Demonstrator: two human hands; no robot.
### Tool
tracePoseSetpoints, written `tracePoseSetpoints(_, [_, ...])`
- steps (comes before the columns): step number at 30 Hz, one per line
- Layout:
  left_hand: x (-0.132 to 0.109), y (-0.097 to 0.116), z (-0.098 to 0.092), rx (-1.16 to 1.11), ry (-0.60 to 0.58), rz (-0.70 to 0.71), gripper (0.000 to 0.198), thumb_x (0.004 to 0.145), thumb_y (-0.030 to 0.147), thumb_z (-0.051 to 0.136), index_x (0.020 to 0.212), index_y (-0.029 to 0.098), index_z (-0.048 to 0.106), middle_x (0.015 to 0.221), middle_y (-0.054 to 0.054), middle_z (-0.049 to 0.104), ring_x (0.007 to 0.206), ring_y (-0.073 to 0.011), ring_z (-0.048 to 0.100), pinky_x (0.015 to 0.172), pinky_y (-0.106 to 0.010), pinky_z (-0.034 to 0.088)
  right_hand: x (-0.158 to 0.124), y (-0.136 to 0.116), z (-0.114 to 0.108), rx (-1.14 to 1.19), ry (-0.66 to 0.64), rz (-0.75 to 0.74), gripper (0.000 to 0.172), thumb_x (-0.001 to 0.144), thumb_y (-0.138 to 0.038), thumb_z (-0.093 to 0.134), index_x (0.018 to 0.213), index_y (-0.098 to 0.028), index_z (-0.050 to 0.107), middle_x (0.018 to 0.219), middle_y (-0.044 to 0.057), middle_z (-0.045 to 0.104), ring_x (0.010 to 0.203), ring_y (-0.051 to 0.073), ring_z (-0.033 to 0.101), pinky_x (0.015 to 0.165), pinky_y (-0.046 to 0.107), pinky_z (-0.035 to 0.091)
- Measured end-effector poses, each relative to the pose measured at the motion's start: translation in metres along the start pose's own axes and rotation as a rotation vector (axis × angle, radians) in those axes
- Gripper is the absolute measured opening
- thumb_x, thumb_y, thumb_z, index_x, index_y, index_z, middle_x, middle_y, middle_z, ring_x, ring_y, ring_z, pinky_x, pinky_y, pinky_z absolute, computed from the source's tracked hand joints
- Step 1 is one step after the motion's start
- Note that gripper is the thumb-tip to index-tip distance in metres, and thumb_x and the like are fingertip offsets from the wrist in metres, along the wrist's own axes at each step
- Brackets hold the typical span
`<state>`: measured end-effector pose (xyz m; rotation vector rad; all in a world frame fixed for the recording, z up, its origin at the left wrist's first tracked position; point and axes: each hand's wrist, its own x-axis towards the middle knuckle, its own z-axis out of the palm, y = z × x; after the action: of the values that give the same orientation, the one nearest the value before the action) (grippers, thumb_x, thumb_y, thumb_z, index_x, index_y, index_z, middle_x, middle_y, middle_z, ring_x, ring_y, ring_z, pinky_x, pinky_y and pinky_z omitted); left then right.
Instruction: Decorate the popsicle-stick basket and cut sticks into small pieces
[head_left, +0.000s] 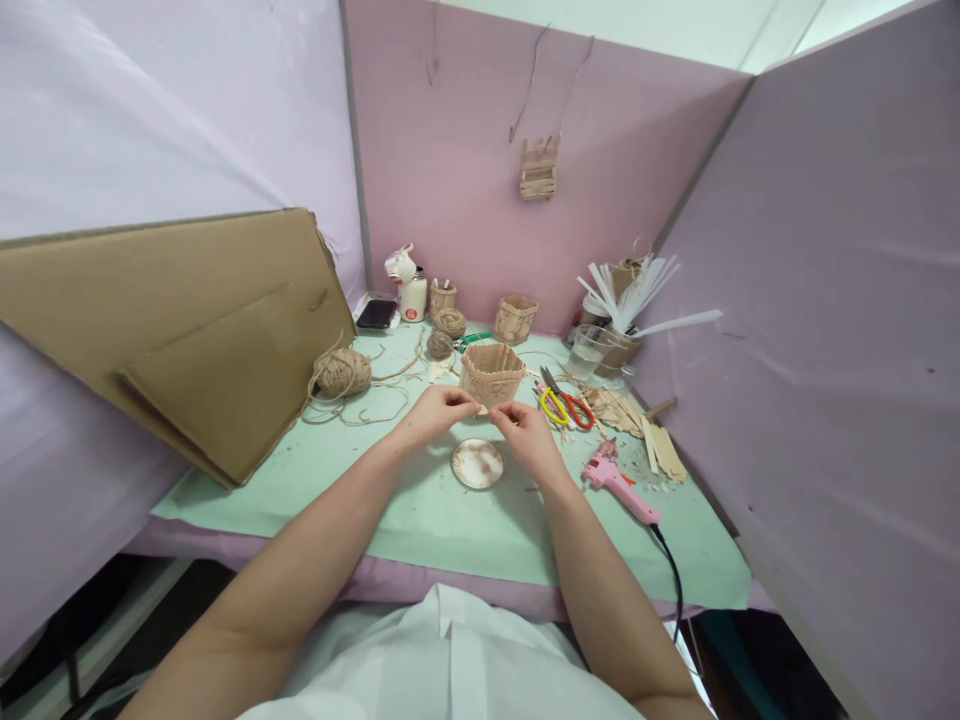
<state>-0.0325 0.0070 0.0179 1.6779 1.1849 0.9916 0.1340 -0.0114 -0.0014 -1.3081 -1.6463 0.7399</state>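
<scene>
My left hand (444,410) and my right hand (526,437) meet above the middle of the table, fingertips pinched on a small pale piece (482,410) that looks like a bit of wood. Its exact kind is too small to tell. Just behind my fingers stands a wooden-sided pot (491,372) with a braided rim, its lower part partly hidden by my hands. Below them lies a round whitish dish (478,464) with brown stains.
Scissors (564,400), a pink glue gun (621,486) with a black cord and wood strips (663,450) lie to the right. A twine ball (342,372) and a leaning cardboard sheet (225,350) are left. Behind stand another pot (515,319) and a plastic cup (589,352).
</scene>
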Motion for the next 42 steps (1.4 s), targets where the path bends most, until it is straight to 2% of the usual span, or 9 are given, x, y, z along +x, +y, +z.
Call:
tracePoseSetpoints(6, [-0.0039, 0.0092, 0.0027, 0.033, -0.021, 0.077, 0.024, 0.066, 0.035, 0.062, 0.070, 0.012, 0.069, 0.070, -0.003, 0.066, 0.067, -0.0135, 0.054, 0.063, -0.024, 0.039, -0.0008, -0.0029, 0.0012, 0.029, 0.017, 0.023, 0.017, 0.071, -0.030, 0.054, 0.070, -0.015, 0.063, 0.067, 0.001, 0.062, 0.062, 0.013, 0.050, 0.061, 0.024, 0.038])
tracePoseSetpoints(13, [-0.0031, 0.0065, 0.0040, 0.025, -0.039, 0.099, 0.023, 0.067, 0.034, 0.062, 0.070, 0.012, 0.068, 0.070, -0.004, 0.066, 0.068, -0.0138, 0.055, 0.063, -0.024, 0.040, -0.0014, -0.0035, 0.0009, 0.064, 0.025, 0.022, 0.013, 0.069, -0.027, 0.054, 0.067, -0.016, 0.061, 0.066, 0.000, 0.060, 0.061, 0.013, 0.050, 0.059, 0.023, 0.037])
tracePoseSetpoints(19, [-0.0017, 0.0042, 0.0049, 0.011, -0.028, 0.094, 0.023, 0.067, 0.034, 0.063, 0.071, 0.012, 0.068, 0.071, -0.004, 0.066, 0.069, -0.0141, 0.055, 0.065, -0.024, 0.040, -0.0018, -0.0046, 0.0009, 0.097, 0.023, 0.023, 0.016, 0.069, -0.029, 0.055, 0.068, -0.015, 0.062, 0.068, 0.002, 0.063, 0.064, 0.014, 0.053, 0.062, 0.024, 0.039])
tracePoseSetpoints(25, [-0.0019, 0.0046, 0.0025, 0.009, 0.025, 0.052, 0.025, 0.067, 0.036, 0.062, 0.071, 0.012, 0.069, 0.068, -0.003, 0.065, 0.065, -0.0133, 0.054, 0.061, -0.024, 0.039, 0.0007, -0.0025, 0.0011, 0.135, 0.034, 0.034, 0.024, 0.070, -0.032, 0.056, 0.083, -0.015, 0.066, 0.081, 0.005, 0.067, 0.074, 0.016, 0.058, 0.068, 0.026, 0.043])
tracePoseSetpoints(31, [-0.0034, 0.0071, 0.0038, -0.026, 0.024, 0.006, 0.028, 0.065, 0.039, 0.062, 0.072, 0.012, 0.069, 0.067, -0.002, 0.064, 0.063, -0.0129, 0.053, 0.057, -0.023, 0.037, 0.0005, -0.0010, -0.0001, 0.143, 0.055, 0.024, 0.019, 0.071, -0.033, 0.056, 0.073, -0.015, 0.064, 0.071, 0.002, 0.064, 0.065, 0.014, 0.054, 0.063, 0.024, 0.040])
tracePoseSetpoints(37, [-0.0032, 0.0083, 0.0039, -0.023, 0.006, -0.042, 0.029, 0.065, 0.037, 0.063, 0.077, 0.012, 0.071, 0.072, -0.004, 0.069, 0.069, -0.0154, 0.058, 0.063, -0.025, 0.041, -0.0009, -0.0009, -0.0008, 0.141, 0.077, 0.043, 0.019, 0.071, -0.032, 0.056, 0.069, -0.015, 0.062, 0.067, 0.001, 0.062, 0.062, 0.013, 0.051, 0.059, 0.023, 0.038])
tracePoseSetpoints(42, [0.0001, 0.0007, 0.0042, 0.021, 0.027, 0.017, 0.028, 0.067, 0.036, 0.061, 0.078, 0.013, 0.071, 0.079, -0.004, 0.070, 0.078, -0.0179, 0.061, 0.069, -0.026, 0.043, 0.0007, 0.0006, -0.0011, 0.144, 0.083, 0.072, 0.019, 0.070, -0.032, 0.055, 0.070, -0.014, 0.063, 0.066, 0.001, 0.061, 0.060, 0.013, 0.050, 0.058, 0.023, 0.037])
